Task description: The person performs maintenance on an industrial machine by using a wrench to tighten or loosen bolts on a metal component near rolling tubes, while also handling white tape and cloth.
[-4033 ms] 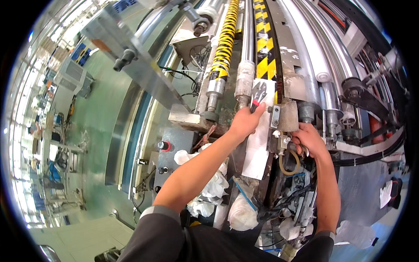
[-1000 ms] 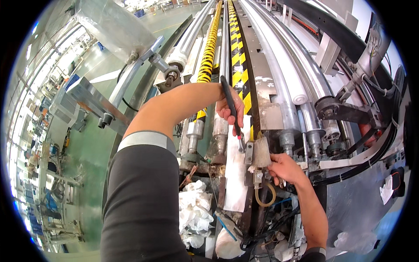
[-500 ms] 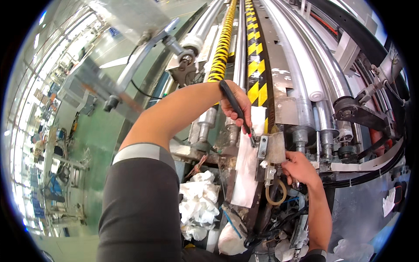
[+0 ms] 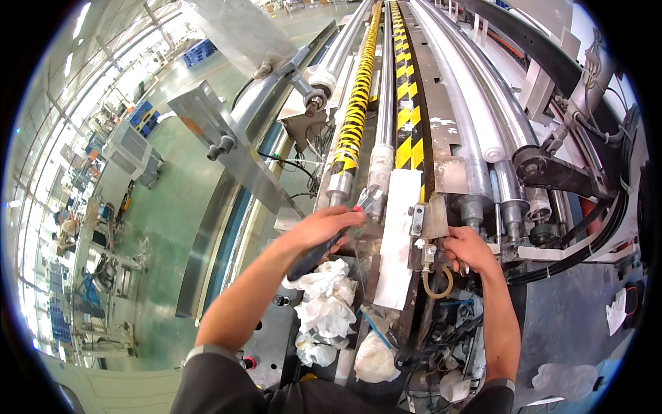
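My left hand [image 4: 324, 231] is closed around a black-handled wrench [image 4: 303, 261] with a red band and a metal head. The head points away from me, beside the end of a metal shaft and left of a long white strip [image 4: 396, 241]. My right hand [image 4: 472, 252] is closed beside a brownish pad [image 4: 435, 219] and a small metal valve fitting [image 4: 428, 257]. A bit of shiny metal shows under its fingers, but what they hold is hidden. A small metal block with two holes [image 4: 418, 219] sits between the strip and the pad.
Crumpled white cloths [image 4: 324, 300] lie below my left hand. A translucent hose loop [image 4: 439, 293] hangs from the fitting. Long rollers [image 4: 455, 103] and yellow-black striped bars [image 4: 358, 96] run away from me. On the left, a metal plate arm [image 4: 234, 152] juts out over green floor.
My left hand has drawn back and left with the wrench, from above the metal block to the shaft end. My right hand stays near the pad. The head view has shifted slightly.
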